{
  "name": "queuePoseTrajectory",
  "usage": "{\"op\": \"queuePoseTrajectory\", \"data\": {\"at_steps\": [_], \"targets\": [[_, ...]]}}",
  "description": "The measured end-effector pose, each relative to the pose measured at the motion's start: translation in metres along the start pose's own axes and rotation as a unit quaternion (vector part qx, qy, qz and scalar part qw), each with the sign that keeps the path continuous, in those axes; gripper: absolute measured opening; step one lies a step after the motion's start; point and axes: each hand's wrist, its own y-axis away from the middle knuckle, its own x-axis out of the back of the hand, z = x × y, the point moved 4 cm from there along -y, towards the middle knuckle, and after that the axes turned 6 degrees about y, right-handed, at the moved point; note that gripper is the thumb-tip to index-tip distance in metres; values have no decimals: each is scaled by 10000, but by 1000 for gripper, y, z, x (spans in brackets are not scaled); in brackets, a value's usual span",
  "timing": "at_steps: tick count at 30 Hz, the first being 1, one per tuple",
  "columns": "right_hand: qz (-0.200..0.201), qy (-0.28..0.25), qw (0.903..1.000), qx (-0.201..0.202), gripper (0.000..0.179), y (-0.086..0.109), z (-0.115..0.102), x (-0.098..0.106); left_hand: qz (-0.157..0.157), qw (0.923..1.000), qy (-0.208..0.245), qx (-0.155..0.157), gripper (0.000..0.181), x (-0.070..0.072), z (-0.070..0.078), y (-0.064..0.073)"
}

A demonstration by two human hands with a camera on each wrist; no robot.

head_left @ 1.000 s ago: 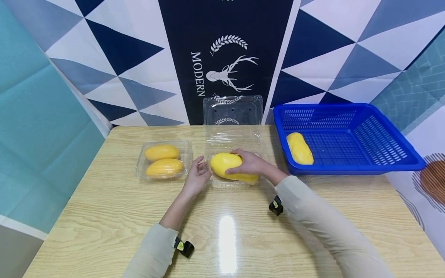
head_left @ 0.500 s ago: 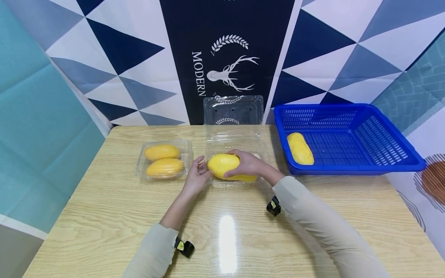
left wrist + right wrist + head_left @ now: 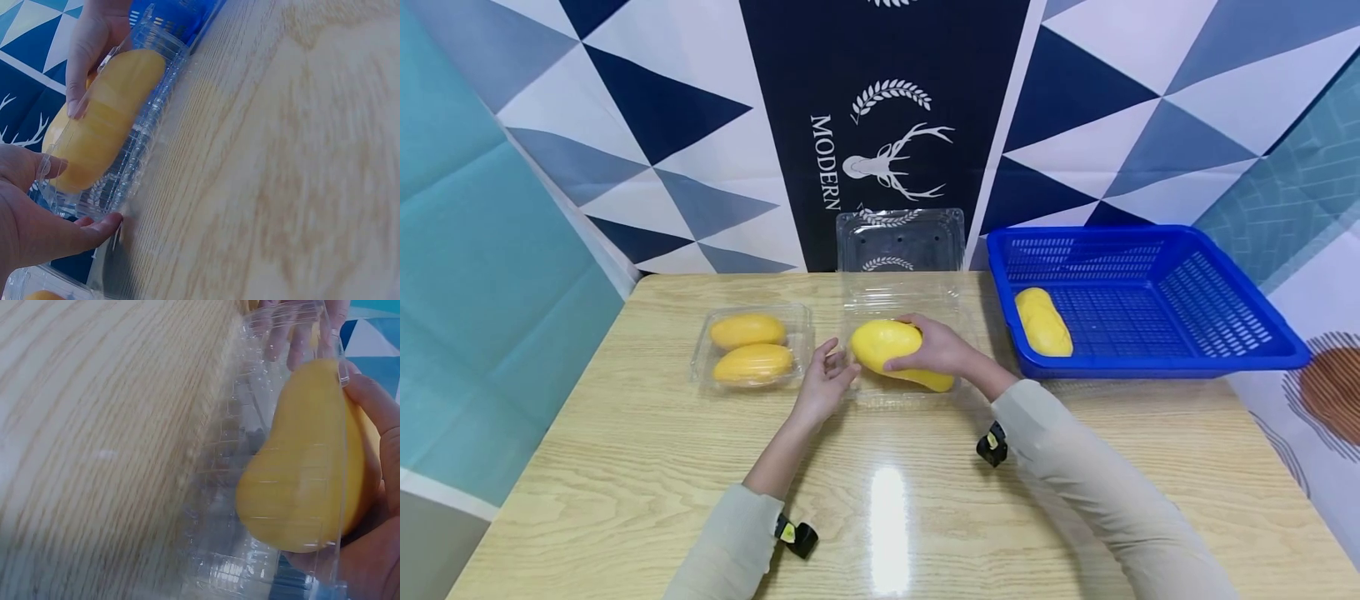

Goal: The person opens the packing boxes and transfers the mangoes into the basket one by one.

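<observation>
My right hand [image 3: 936, 346] grips a yellow mango [image 3: 886, 343] over an open clear plastic container [image 3: 857, 396]. A second yellow piece [image 3: 936, 381] shows below it, partly hidden by the hand and the mango. In the right wrist view the mango [image 3: 300, 475] appears through the container wall, with the thumb and palm against its far side. My left hand [image 3: 822, 387] is at the container's left end, its fingers loosely spread and its thumb at the front left corner. In the left wrist view the left hand's fingertips are close to the plastic rim.
A closed clear box [image 3: 697, 354] holding two orange-yellow mangoes [image 3: 752, 364] stands to the left. The container's raised lid [image 3: 901, 237] leans back near the wall. On the right sits a blue basket [image 3: 1120, 364] with a lumpy yellow item [image 3: 1043, 323] at its left side.
The mango in my right hand has shifted slightly left, then up a little, and more of the yellow piece below it shows. My left hand stays almost still.
</observation>
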Motion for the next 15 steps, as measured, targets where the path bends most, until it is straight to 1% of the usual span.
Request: {"op": "queuePoseTrajectory", "data": {"at_steps": [3,8,15], "targets": [[82,8,10000,-25,93,0,0,3,-44,10000,-17,21,66,1,-1,0],[199,47,9998,-38,93,0,-1,6,-140,9999,-63,-43,67,2,-2,1],[300,105,9995,-79,91,1,-2,10,-19,10000,-20,-20,66,2,-2,0]]}}
